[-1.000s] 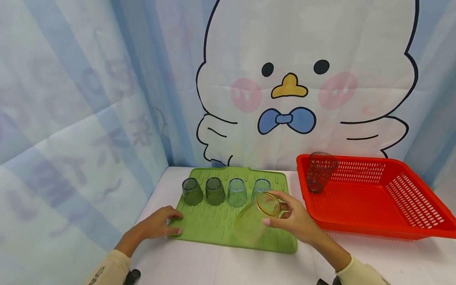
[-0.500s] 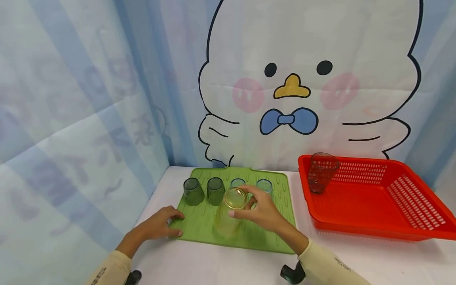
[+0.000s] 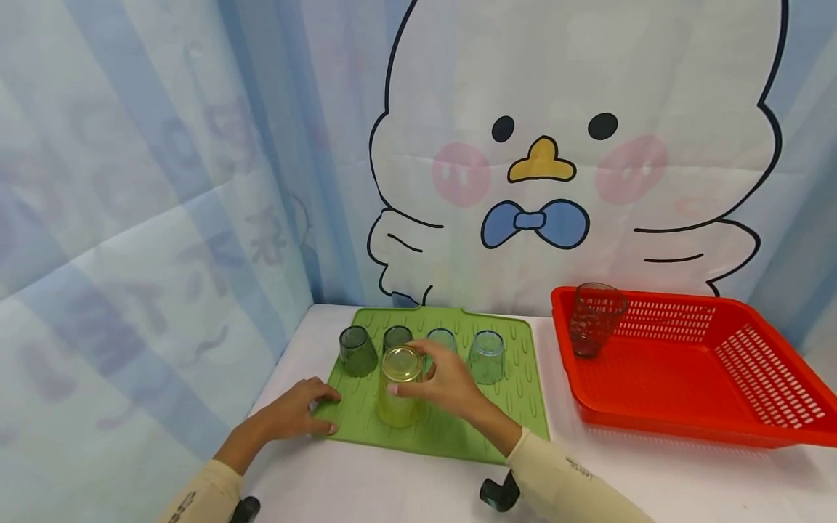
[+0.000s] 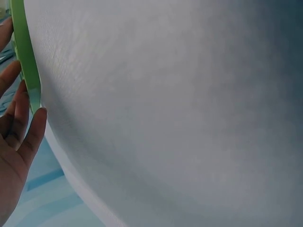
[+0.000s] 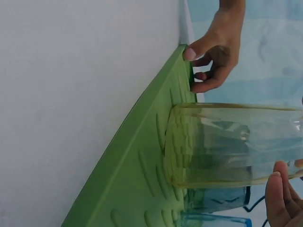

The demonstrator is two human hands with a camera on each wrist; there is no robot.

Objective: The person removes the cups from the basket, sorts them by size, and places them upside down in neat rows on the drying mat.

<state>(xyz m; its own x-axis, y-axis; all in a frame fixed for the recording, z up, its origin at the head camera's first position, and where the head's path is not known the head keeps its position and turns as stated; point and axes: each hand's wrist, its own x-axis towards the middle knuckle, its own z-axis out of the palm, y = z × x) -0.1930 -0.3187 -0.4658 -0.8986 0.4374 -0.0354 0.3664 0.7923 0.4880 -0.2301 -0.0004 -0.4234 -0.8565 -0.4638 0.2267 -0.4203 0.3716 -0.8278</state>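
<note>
My right hand (image 3: 451, 385) grips a clear yellow drinking glass (image 3: 394, 408) near its upturned base, thumb on one side and fingers on the other. The glass is upside down and upright over the green ridged drying mat (image 3: 503, 428); in the right wrist view its rim looks to be at the mat's surface, though contact is hard to tell. My left hand (image 3: 294, 410) rests at the mat's left front corner, fingers (image 4: 34, 135) loosely extended against its edge. Behind the yellow glass, two dark grey glasses (image 3: 357, 356) and two bluish glasses (image 3: 487, 359) stand upside down in a row.
To the right stands a red perforated basket (image 3: 660, 425), with a dark patterned glass (image 3: 595, 319) leaning in its back left corner. White cloth (image 3: 366, 483) covers the table, and curtains (image 3: 163, 218) enclose its left and back sides.
My right hand has carried the yellow glass leftward across the mat, turning it from tilted to upright. The left hand stays at the mat's corner.
</note>
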